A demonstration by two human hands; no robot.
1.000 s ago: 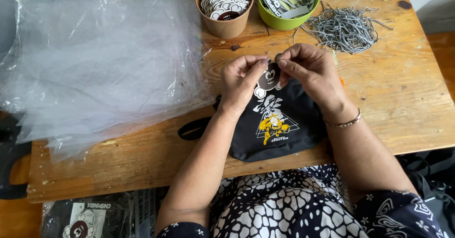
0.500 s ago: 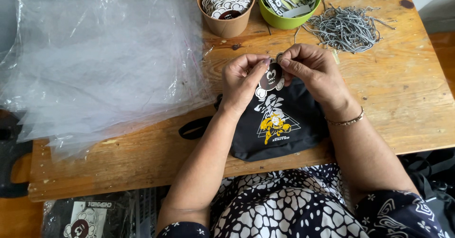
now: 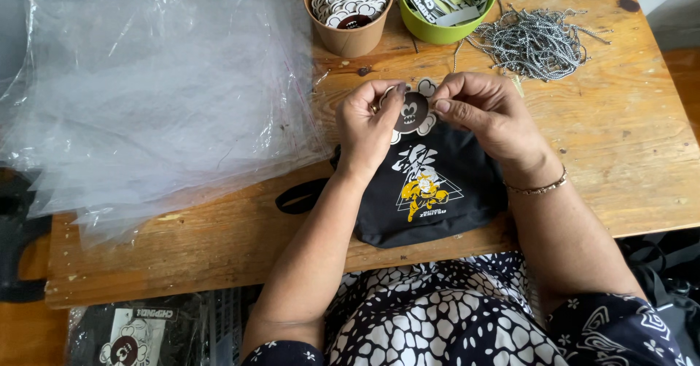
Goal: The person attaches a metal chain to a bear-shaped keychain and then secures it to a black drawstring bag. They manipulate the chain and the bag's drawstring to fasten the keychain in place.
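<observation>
A round brown-and-white tag [image 3: 411, 112] sits pinched between the fingers of the left hand [image 3: 367, 127] and right hand [image 3: 487, 114], held at the top edge of a black pouch [image 3: 430, 191] lying on the bench [image 3: 627, 154] just below them, apparently to steady it. Beyond the fingers stand a paper cup [image 3: 351, 16] of like tags, a green bowl [image 3: 445, 5] and a heap of ball chains [image 3: 536, 41]; clear bags [image 3: 146, 96] lie left.

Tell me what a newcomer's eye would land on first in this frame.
First, the two hands meeting at the table's middle: the left hand and right hand pinch a round dark tag with a scalloped white edge over a black bag printed in white and yellow. Next, the big heap of clear plastic bags filling the left side. At the far edge sit a brown cup of tags, a green bowl and a pile of silvery chains.
</observation>
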